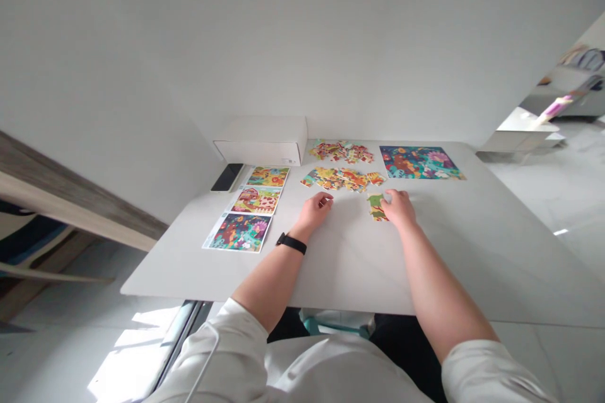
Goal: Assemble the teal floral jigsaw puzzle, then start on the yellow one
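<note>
My right hand rests on the table with its fingertips bent onto the right edge of a small joined patch of puzzle pieces. That patch is mostly green with some yellow and brown. To its left, my left hand lies on the table with its fingers curled in, and I see nothing between them. Just beyond both hands is a loose heap of yellow and orange puzzle pieces. Behind it lies another heap, of red and cream puzzle pieces.
A sheet with three pictures lies at the left, near a phone. A white box stands against the wall. At the back right lies a finished-looking dark blue puzzle picture. The white table has rounded corners.
</note>
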Demonstrator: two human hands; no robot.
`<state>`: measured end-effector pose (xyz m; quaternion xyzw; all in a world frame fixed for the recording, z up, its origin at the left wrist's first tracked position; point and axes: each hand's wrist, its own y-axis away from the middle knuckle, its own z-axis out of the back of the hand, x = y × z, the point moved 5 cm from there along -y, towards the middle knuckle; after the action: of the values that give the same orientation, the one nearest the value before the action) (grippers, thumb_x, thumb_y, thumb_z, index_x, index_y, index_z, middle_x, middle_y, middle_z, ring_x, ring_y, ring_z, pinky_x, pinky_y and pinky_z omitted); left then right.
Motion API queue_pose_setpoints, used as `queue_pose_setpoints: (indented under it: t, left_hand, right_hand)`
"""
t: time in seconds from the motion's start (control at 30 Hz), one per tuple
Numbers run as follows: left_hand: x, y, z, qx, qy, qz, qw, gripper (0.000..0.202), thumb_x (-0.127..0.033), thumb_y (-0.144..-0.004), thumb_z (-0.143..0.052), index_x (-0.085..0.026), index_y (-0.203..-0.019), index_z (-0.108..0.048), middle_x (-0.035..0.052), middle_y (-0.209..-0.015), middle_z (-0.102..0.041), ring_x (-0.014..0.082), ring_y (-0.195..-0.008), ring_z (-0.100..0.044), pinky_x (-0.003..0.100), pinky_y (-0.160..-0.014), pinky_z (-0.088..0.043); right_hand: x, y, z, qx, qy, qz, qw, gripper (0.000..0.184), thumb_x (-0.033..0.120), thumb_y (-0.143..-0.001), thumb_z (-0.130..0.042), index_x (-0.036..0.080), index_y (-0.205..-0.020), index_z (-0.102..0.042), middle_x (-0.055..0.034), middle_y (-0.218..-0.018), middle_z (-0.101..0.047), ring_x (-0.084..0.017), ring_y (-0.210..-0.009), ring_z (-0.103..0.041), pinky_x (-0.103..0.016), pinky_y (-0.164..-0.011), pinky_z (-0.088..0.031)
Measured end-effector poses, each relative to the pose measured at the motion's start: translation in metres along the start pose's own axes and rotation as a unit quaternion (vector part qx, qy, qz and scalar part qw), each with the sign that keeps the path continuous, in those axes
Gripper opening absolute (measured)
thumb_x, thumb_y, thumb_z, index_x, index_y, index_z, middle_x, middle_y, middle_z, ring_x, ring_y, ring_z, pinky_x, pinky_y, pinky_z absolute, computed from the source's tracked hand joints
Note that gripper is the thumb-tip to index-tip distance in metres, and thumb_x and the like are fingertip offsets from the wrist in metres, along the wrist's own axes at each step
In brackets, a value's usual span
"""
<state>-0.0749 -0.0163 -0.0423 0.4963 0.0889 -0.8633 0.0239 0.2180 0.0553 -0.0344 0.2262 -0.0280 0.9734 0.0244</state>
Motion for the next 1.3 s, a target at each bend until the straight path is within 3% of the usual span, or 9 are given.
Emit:
queue_pose_setpoints:
  t: [0.2,0.37,0.5,0.63,0.77,0.9,1.03,1.1,1.3]
  left_hand:
    - [0.001,-0.003,0.0,0.02,0.026,0.008,0.999,0.025,-0.031,-0.094,-0.061,-0.019,-0.11,-0.076,-0.0006,-0.077,-0.068,0.0132,-0.066,-0.058,0.024,-0.066,-0.045]
    - [0.002,-0.005,0.0,0.014,0.025,0.04,0.999,0.027,-0.034,-0.096,-0.059,-0.019,-0.112,-0.075,0.0004,-0.079,-0.071,0.0134,-0.065,-0.059,0.024,-0.065,-0.047]
    - [0.001,-0.006,0.001,0.008,0.022,0.051,0.998,0.027,-0.036,-0.096,-0.06,-0.02,-0.112,-0.076,0.0012,-0.082,-0.074,0.014,-0.066,-0.062,0.024,-0.066,-0.049]
    - [0.002,-0.005,-0.001,0.009,0.022,0.046,0.999,0.027,-0.034,-0.096,-0.059,-0.02,-0.111,-0.076,0.001,-0.082,-0.074,0.0141,-0.067,-0.063,0.024,-0.067,-0.05]
    - [0.003,-0.006,-0.003,0.007,0.021,0.043,0.999,0.026,-0.032,-0.097,-0.057,-0.02,-0.11,-0.076,0.0004,-0.081,-0.074,0.0141,-0.067,-0.063,0.024,-0.068,-0.05]
    - [0.004,-0.006,-0.004,0.008,0.012,0.043,0.999,0.024,-0.031,-0.097,-0.058,-0.02,-0.108,-0.076,0.0006,-0.08,-0.075,0.0146,-0.068,-0.064,0.025,-0.069,-0.049]
    - [0.002,-0.006,-0.004,0.014,-0.001,0.039,0.999,0.022,-0.028,-0.098,-0.059,-0.02,-0.107,-0.077,0.001,-0.08,-0.076,0.0152,-0.07,-0.065,0.026,-0.071,-0.049]
    - [0.001,-0.006,-0.004,0.015,-0.005,0.037,0.999,0.022,-0.028,-0.098,-0.059,-0.02,-0.107,-0.077,0.0011,-0.08,-0.076,0.0154,-0.07,-0.066,0.026,-0.072,-0.049]
    - [-0.001,-0.005,-0.004,0.019,-0.008,0.037,0.999,0.021,-0.025,-0.098,-0.059,-0.02,-0.106,-0.077,0.0006,-0.08,-0.076,0.0152,-0.07,-0.065,0.026,-0.072,-0.048]
  right_hand:
    - [-0.001,-0.002,-0.004,-0.003,0.0,-0.004,1.0,0.041,0.033,-0.102,-0.063,0.02,-0.141,-0.067,-0.0178,-0.142,-0.063,-0.029,-0.118,-0.07,-0.04,-0.106,-0.054]
    - [-0.01,-0.007,-0.001,-0.049,-0.067,-0.009,0.997,0.055,0.033,-0.096,-0.065,0.02,-0.148,-0.058,-0.0172,-0.139,-0.068,-0.031,-0.123,-0.068,-0.04,-0.106,-0.054]
    - [-0.013,-0.016,0.008,-0.062,-0.135,-0.008,0.989,0.052,0.034,-0.093,-0.066,0.021,-0.144,-0.061,-0.0134,-0.134,-0.074,-0.026,-0.106,-0.073,-0.04,-0.103,-0.056]
    - [0.005,-0.034,0.013,-0.052,-0.145,0.056,0.986,0.042,0.03,-0.095,-0.068,0.022,-0.136,-0.068,-0.0103,-0.133,-0.078,-0.024,-0.111,-0.074,-0.038,-0.105,-0.056]
    - [0.04,-0.059,0.005,-0.008,-0.072,0.128,0.989,0.038,0.02,-0.096,-0.071,0.022,-0.133,-0.072,-0.0104,-0.134,-0.079,-0.023,-0.124,-0.073,-0.037,-0.112,-0.053]
    - [0.07,-0.084,-0.009,0.05,0.044,0.159,0.985,0.046,0.021,-0.092,-0.079,0.023,-0.138,-0.073,-0.0125,-0.14,-0.077,-0.029,-0.13,-0.071,-0.042,-0.113,-0.053]
    - [0.082,-0.099,-0.02,0.097,0.1,0.189,0.972,0.054,0.025,-0.087,-0.086,0.028,-0.14,-0.074,-0.0093,-0.134,-0.08,-0.031,-0.129,-0.07,-0.041,-0.11,-0.053]
    - [0.084,-0.101,-0.022,0.099,0.102,0.207,0.968,0.055,0.025,-0.085,-0.087,0.03,-0.138,-0.075,-0.0073,-0.132,-0.08,-0.029,-0.126,-0.071,-0.04,-0.109,-0.054]
    - [0.084,-0.091,-0.016,0.038,0.049,0.256,0.965,0.048,0.023,-0.085,-0.084,0.024,-0.132,-0.077,-0.0124,-0.137,-0.073,-0.027,-0.122,-0.069,-0.038,-0.109,-0.052]
